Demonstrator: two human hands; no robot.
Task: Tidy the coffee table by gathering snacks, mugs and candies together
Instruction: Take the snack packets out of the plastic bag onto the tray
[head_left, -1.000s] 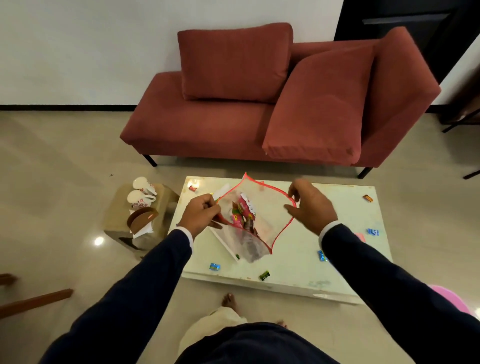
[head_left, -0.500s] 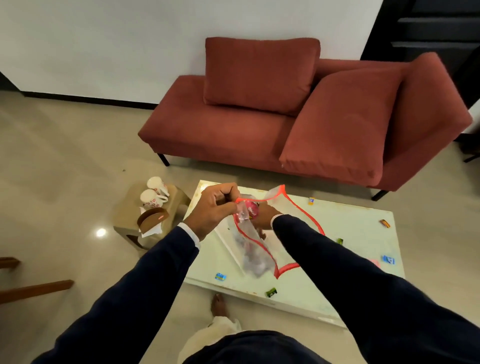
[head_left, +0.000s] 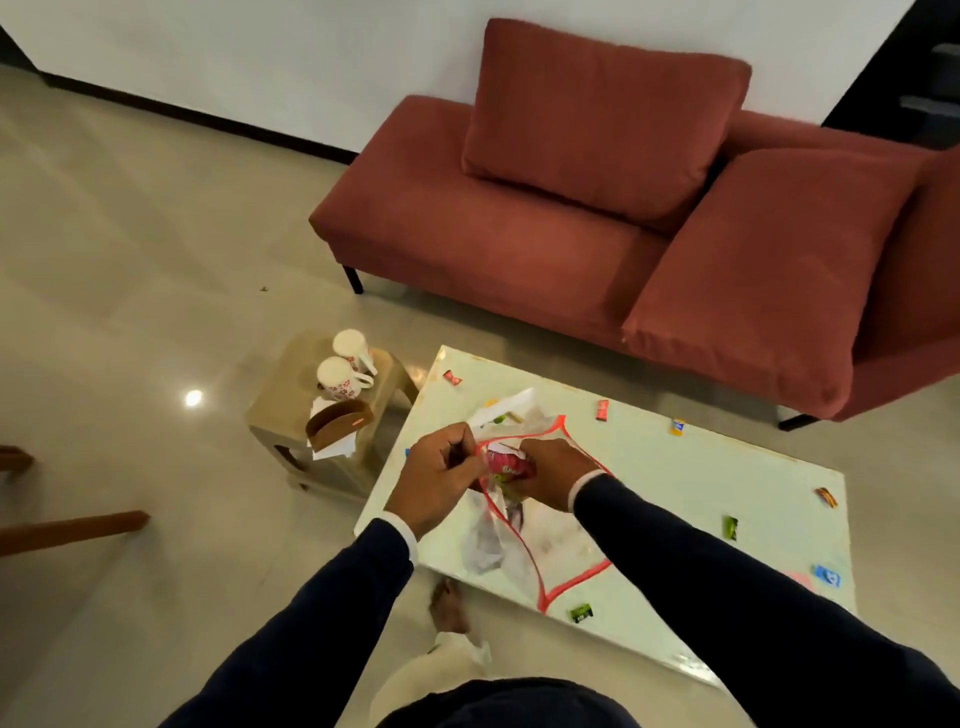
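A clear plastic bag with a red rim (head_left: 545, 566) hangs over the near left part of the white coffee table (head_left: 685, 467). My left hand (head_left: 441, 475) pinches the bag's rim at its left side. My right hand (head_left: 545, 475) reaches into the bag's mouth and grips a red snack packet (head_left: 506, 462). Several wrapped candies lie loose on the table: a red one (head_left: 452, 378), another red one (head_left: 601, 409), a yellow-blue one (head_left: 676, 426), green ones (head_left: 730, 527) (head_left: 581, 613), a blue one (head_left: 827, 576). Two white mugs (head_left: 343, 371) stand on a side stool.
A small beige stool (head_left: 291, 410) left of the table also carries a brown holder with papers (head_left: 337, 423). A red sofa (head_left: 519, 244) stands behind the table. My bare foot (head_left: 449, 605) rests on the floor at the table's near edge. Wooden furniture legs (head_left: 67, 530) show at far left.
My right hand left the bag's right rim, went into the bag's mouth and closed on the red packet. The view swung left and came closer.
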